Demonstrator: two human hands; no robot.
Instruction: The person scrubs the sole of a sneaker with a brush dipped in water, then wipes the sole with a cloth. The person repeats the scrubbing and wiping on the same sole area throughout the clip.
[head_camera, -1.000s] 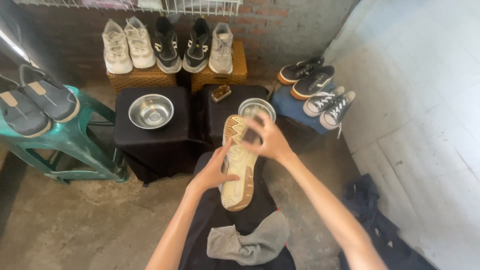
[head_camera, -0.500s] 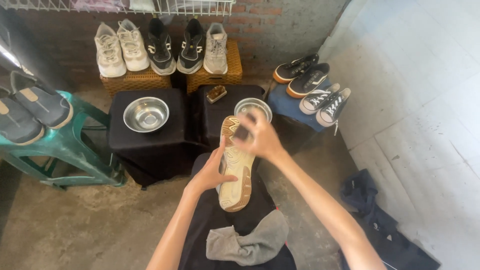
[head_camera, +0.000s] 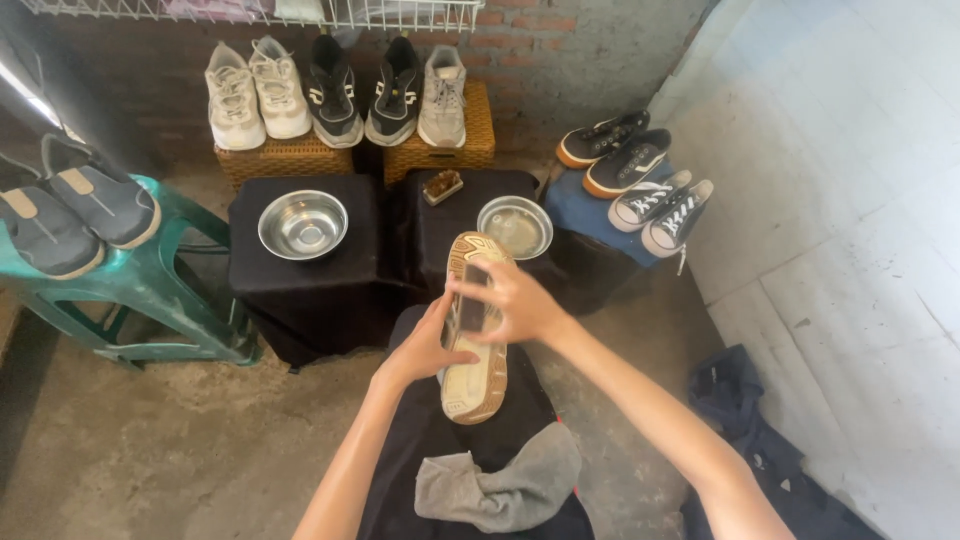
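A shoe lies sole-up on a black-covered stand in front of me, its pale, tan-edged sole facing the camera. My left hand grips the shoe's left side and steadies it. My right hand presses a small dark brush against the middle of the sole. A crumpled grey cloth rests on the stand below the shoe's heel.
Two steel bowls and a brown brush sit on black-draped stools ahead. Several sneakers line wicker boxes at the wall. More pairs rest on a blue stool and a green chair. Dark cloth lies on the floor, right.
My right hand with the brush has slid down from the sole's toe end near the bowl to the middle of the sole. My left hand keeps its grip.
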